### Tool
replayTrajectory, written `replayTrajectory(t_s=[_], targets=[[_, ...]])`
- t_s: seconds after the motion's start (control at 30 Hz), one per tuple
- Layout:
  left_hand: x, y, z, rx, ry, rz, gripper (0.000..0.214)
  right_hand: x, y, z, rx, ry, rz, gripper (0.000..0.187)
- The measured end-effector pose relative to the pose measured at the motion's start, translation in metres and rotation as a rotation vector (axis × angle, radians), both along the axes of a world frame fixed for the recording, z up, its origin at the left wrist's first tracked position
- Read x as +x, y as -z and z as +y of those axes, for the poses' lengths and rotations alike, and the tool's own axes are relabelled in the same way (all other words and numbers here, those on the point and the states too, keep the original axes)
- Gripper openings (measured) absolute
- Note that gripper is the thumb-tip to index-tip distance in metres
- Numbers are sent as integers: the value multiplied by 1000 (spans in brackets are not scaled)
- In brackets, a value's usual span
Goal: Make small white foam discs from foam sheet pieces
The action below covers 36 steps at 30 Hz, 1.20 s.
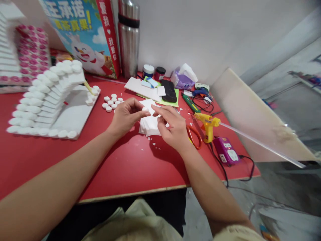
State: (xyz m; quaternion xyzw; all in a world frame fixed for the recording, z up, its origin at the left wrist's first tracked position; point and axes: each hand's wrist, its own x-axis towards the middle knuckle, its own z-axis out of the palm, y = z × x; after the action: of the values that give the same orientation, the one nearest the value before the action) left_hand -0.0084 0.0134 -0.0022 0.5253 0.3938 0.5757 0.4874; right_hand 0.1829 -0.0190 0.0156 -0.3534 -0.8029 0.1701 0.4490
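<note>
Over a stack of white paper sheets (pixel 149 127), my left hand (pixel 126 115) pinches a small white disc (pixel 145 109) between thumb and fingers. Close by on the right is my right hand (pixel 172 125), its bent fingers apart and the tips beside the disc; I see nothing held in it. Several similar white discs (pixel 108 109) lie loose on the red table just beyond my left hand. Further left stands a white stair-like model (pixel 75 113), its curved top and front edge lined with white discs.
On the right are a yellow glue gun (pixel 207 125) with a long clear stick, orange-handled scissors (pixel 195 137), a purple power socket (pixel 227 150) and cables. Behind stand a steel flask (pixel 129 47), small jars (pixel 148 71) and a tissue pack (pixel 183 77). White scraps (pixel 154 144) litter the red table (pixel 140 170).
</note>
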Motion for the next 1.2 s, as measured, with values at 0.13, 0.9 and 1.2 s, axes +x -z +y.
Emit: replayTrajectory(t_s=[0.13, 0.9, 1.2], targets=[[1, 1, -1, 28, 8, 19, 37, -1, 0, 5, -351, -13, 297, 32], [3, 4, -5, 68, 24, 58, 27, 5, -4, 18, -614, 199, 746, 58], [7, 0, -8, 89, 64, 31, 27, 1, 2, 19, -704, -59, 697, 39]])
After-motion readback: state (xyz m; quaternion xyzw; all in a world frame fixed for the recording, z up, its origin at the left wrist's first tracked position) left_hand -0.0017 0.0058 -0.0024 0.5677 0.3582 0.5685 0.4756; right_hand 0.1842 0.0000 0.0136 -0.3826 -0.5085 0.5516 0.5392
